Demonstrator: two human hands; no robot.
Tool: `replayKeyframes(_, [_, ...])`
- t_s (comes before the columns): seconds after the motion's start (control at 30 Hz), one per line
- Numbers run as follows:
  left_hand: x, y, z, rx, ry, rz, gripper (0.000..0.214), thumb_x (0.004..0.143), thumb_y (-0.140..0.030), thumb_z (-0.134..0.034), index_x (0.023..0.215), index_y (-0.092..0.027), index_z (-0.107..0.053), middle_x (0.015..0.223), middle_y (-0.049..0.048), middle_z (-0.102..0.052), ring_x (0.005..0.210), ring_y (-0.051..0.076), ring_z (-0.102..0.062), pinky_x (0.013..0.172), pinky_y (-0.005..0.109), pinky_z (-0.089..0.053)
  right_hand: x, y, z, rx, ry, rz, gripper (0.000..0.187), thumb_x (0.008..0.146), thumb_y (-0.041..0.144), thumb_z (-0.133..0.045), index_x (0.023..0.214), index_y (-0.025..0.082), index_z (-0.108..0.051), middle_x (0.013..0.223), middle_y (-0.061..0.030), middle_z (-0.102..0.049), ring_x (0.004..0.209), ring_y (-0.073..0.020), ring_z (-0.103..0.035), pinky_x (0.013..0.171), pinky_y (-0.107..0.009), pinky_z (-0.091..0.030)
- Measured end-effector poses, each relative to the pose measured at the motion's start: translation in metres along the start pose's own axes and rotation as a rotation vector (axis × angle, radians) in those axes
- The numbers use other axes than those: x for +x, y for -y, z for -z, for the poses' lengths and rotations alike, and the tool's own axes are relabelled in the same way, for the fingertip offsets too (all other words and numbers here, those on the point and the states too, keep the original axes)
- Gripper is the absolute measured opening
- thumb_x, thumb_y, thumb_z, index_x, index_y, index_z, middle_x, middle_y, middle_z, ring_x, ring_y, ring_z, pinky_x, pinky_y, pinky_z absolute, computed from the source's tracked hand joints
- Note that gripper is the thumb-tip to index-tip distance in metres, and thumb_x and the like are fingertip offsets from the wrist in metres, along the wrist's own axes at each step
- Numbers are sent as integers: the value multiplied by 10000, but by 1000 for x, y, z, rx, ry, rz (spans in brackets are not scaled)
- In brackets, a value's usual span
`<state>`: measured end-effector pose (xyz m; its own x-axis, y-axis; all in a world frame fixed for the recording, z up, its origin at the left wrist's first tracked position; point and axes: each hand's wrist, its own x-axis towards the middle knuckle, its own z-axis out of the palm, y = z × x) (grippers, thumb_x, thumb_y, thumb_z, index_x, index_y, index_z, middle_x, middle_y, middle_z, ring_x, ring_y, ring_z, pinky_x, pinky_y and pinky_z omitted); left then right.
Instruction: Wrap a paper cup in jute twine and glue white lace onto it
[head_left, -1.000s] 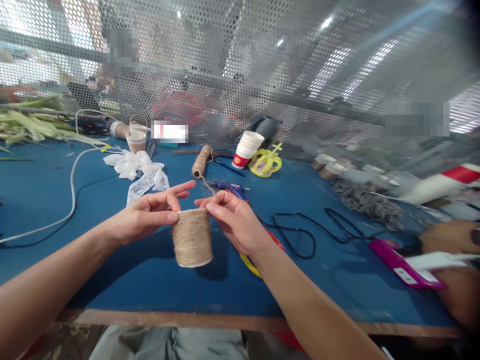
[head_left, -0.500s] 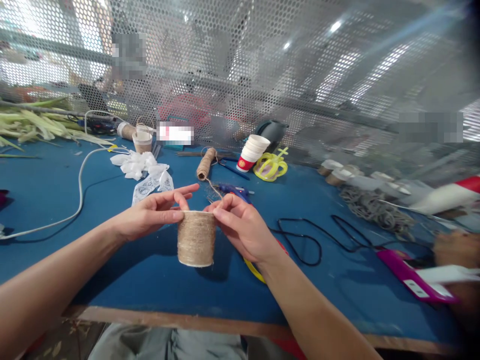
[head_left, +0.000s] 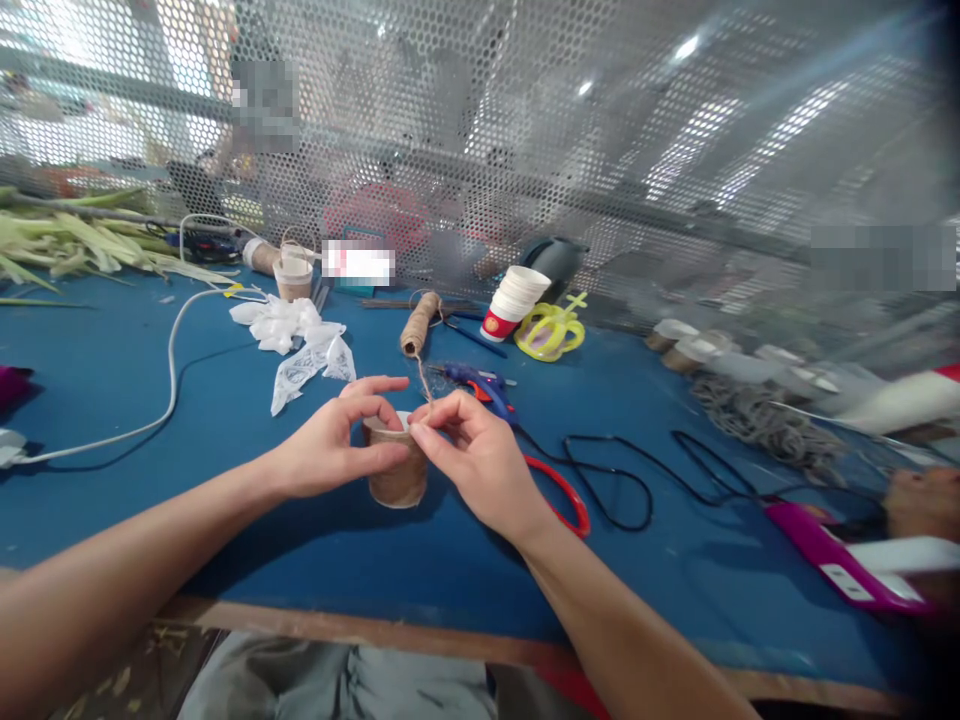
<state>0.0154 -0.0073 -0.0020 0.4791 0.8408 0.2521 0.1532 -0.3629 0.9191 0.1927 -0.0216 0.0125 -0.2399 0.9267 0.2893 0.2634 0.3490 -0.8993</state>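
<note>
A twine-wrapped cup [head_left: 396, 480] stands upright on the blue table [head_left: 112, 390] between my hands. My left hand [head_left: 341, 445] grips its rim from the left, thumb and fingers closed around the top. My right hand [head_left: 469, 455] pinches a thin strand of twine [head_left: 423, 378] at the cup's rim. That strand runs back to a twine spool [head_left: 417, 324] lying farther up the table.
Behind my right hand lie a blue glue gun [head_left: 484, 385], a red ring [head_left: 562, 490] and a black cord [head_left: 637, 480]. White lace [head_left: 300, 340], a paper cup stack [head_left: 514, 300], a yellow basket [head_left: 551, 330], a white cable [head_left: 169, 370] and green leaves [head_left: 67, 245] are farther off. A perforated screen [head_left: 525, 130] backs the table.
The cup has come down from the air and now stands on the table. Both hands moved forward and down with it, still on its rim.
</note>
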Motion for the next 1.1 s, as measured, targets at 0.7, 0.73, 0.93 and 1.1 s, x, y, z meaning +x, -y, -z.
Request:
replayKeyframes(0.7, [-2,-1,-5,-34,-75,86,81,735,-236,-601,692,-180,-563,1363,114,-437,1249,301,-403,994,463,-339,2,-1,5,147,41,-134,137,762,265,-603,679,206,-511,846,-22,-630,906,-176,-580,869,-361,-432])
replayKeyframes(0.73, [-2,-1,-5,-44,-72,90,86,738,-241,-602,693,-179,-564,1367,115,-432,1240,303,-414,994,463,-339,2,-1,5,158,36,-147,139,758,267,-606,679,205,-511,844,-21,-630,900,-173,-581,863,-357,-434])
replayKeyframes(0.93, [-1,-1,-3,-61,-74,106,109,743,-244,-600,685,-167,-548,1369,139,-423,1242,317,-409,988,474,-336,2,-2,3,152,35,-145,152,731,255,-620,665,207,-491,811,-12,-623,878,-166,-588,854,-348,-440])
replayKeyframes(1.1, [0,-3,-2,-61,-62,113,105,728,-252,-614,695,-166,-562,1359,134,-436,1226,315,-424,961,450,-365,2,-2,2,149,27,-135,165,719,244,-620,649,210,-475,785,-6,-610,845,-168,-592,821,-345,-452])
